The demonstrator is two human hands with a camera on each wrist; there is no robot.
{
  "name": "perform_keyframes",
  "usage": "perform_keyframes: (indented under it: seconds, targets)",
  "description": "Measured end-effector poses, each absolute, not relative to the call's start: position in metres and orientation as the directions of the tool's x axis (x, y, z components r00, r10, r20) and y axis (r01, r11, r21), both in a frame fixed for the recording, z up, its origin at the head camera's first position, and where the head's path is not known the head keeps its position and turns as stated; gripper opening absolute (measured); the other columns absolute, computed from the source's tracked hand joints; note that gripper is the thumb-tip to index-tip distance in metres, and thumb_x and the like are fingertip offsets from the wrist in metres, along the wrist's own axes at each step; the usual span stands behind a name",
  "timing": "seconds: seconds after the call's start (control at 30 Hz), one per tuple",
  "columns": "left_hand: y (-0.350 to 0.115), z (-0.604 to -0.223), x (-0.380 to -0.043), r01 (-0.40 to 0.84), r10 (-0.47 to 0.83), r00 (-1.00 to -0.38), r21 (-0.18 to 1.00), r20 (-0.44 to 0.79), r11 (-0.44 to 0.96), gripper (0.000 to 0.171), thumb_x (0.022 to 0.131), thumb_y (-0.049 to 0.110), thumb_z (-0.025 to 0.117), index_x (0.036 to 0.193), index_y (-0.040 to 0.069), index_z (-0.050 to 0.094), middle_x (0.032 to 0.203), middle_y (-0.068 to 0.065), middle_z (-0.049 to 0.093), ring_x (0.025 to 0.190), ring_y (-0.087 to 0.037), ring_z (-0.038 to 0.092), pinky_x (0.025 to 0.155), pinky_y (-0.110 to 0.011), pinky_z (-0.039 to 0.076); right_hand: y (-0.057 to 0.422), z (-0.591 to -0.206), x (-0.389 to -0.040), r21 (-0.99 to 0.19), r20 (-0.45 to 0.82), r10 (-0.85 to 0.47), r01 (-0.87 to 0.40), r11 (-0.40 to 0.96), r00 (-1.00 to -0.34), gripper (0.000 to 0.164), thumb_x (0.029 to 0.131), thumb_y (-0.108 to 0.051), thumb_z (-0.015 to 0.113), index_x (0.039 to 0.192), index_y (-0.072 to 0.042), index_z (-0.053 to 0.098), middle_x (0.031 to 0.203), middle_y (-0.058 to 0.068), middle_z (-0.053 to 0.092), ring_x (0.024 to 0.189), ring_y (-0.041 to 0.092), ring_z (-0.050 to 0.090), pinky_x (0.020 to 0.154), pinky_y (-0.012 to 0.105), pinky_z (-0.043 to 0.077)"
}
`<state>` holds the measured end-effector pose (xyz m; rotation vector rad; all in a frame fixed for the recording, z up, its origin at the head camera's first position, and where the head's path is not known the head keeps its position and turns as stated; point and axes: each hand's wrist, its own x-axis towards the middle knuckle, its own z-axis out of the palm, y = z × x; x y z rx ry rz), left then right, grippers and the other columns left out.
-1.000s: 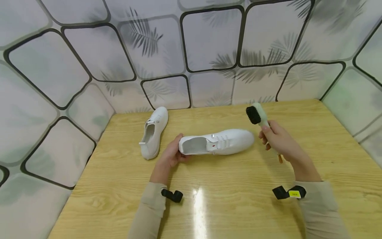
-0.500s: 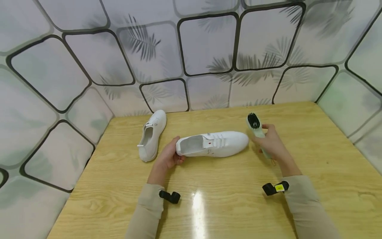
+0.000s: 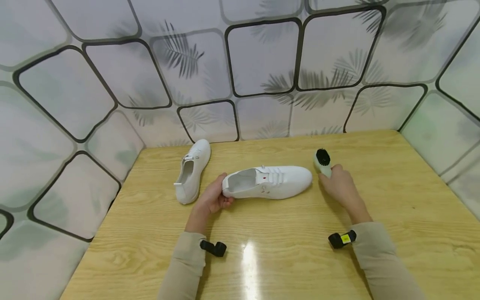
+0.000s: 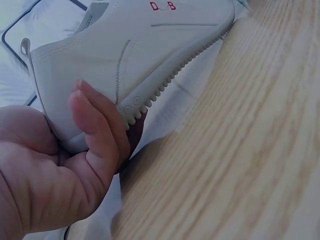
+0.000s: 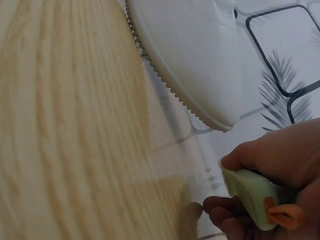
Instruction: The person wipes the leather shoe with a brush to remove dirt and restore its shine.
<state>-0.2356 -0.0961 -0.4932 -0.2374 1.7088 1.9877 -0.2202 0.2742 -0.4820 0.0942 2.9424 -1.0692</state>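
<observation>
My left hand point(image 3: 214, 197) grips the heel of a white lace-up shoe point(image 3: 286, 182), its toe pointing right. In the left wrist view the fingers point(image 4: 102, 125) curl under the heel, and red letters show on the shoe's side. To the right of the toe, my right hand point(image 3: 343, 189) holds a pale green brush point(image 3: 323, 168) by its handle, black bristles facing up, apart from the shoe. An orange loop point(image 5: 285, 216) hangs from the handle's end in the right wrist view. A second white shoe point(image 3: 192, 173) stands to the left of my left hand.
The wooden table point(image 3: 285, 246) lies under both hands and the shoes. A patterned wall covering point(image 3: 262, 62) rises behind the table and along both sides. Black wrist cameras are strapped over both sleeves.
My right hand has moved left and lower with the brush, nearer the toe, and the bristles have turned from facing left to facing up. The left hand keeps its grip on the shoe, which has rolled slightly.
</observation>
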Motion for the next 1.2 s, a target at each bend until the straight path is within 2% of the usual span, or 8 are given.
perform_keyframes:
  seconds: [0.17,0.3,0.43,0.7,1.0,1.2]
  targets:
    - [-0.095,-0.494,-0.236,-0.481,0.234,-0.860,0.874,-0.454,-0.075,0.047,0.107,0.043,0.030,0.090,0.006,0.054,0.051,-0.003,0.054,0.040,-0.009,0.051,0.038,-0.020,0.044,0.272,-0.487,-0.220,-0.577,-0.013,0.051,0.049,0.815,-0.999,0.050,0.100,-0.025,0.049,0.113,0.023,0.042,0.088,0.030,0.055,0.068,0.031,0.052,0.053,0.036,0.044]
    - [-0.094,-0.491,-0.237,-0.478,0.217,-0.864,0.876,-0.454,-0.069,0.045,0.106,0.043,0.031,0.093,0.005,0.054,0.051,-0.003,0.053,0.040,-0.009,0.051,0.038,-0.020,0.044,0.272,-0.490,-0.220,-0.541,-0.023,0.047,0.052,0.839,-0.999,0.051,0.099,-0.023,0.050,0.114,0.025,0.043,0.097,0.035,0.051,0.077,0.037,0.053,0.060,0.045,0.047]
    - [-0.094,-0.490,-0.237,-0.485,0.178,-0.866,0.873,-0.468,-0.063,0.043,0.106,0.041,0.033,0.092,0.005,0.053,0.051,-0.003,0.051,0.039,-0.008,0.049,0.037,-0.019,0.042,0.269,-0.492,-0.221,-0.478,-0.058,0.040,0.063,0.876,-0.998,0.057,0.099,-0.029,0.052,0.117,0.024,0.044,0.107,0.038,0.048,0.089,0.046,0.056,0.068,0.054,0.050]
    - [-0.093,-0.491,-0.238,-0.483,0.144,-0.866,0.875,-0.479,0.004,0.045,0.106,0.041,0.033,0.085,0.006,0.053,0.050,-0.002,0.050,0.039,-0.008,0.049,0.038,-0.020,0.043,0.268,-0.490,-0.219,-0.429,-0.107,0.059,0.100,0.898,-0.992,0.062,0.100,-0.036,0.055,0.121,0.021,0.045,0.111,0.037,0.048,0.094,0.049,0.056,0.068,0.054,0.050]
    - [-0.094,-0.487,-0.237,-0.440,0.103,-0.888,0.893,-0.449,0.097,0.049,0.107,0.044,0.026,0.096,0.004,0.051,0.057,-0.005,0.051,0.041,-0.010,0.051,0.041,-0.023,0.047,0.265,-0.488,-0.219,-0.421,-0.092,0.060,0.094,0.902,-0.994,0.065,0.100,-0.037,0.056,0.124,0.022,0.043,0.111,0.038,0.045,0.093,0.051,0.057,0.068,0.055,0.050]
    - [-0.093,-0.484,-0.235,-0.424,0.061,-0.897,0.891,-0.438,0.163,0.055,0.107,0.047,0.025,0.102,0.000,0.052,0.061,-0.008,0.053,0.044,-0.014,0.054,0.043,-0.026,0.050,0.267,-0.485,-0.216,-0.416,-0.128,0.048,0.097,0.904,-0.991,0.069,0.099,-0.039,0.057,0.126,0.022,0.042,0.111,0.038,0.044,0.093,0.050,0.057,0.067,0.053,0.050]
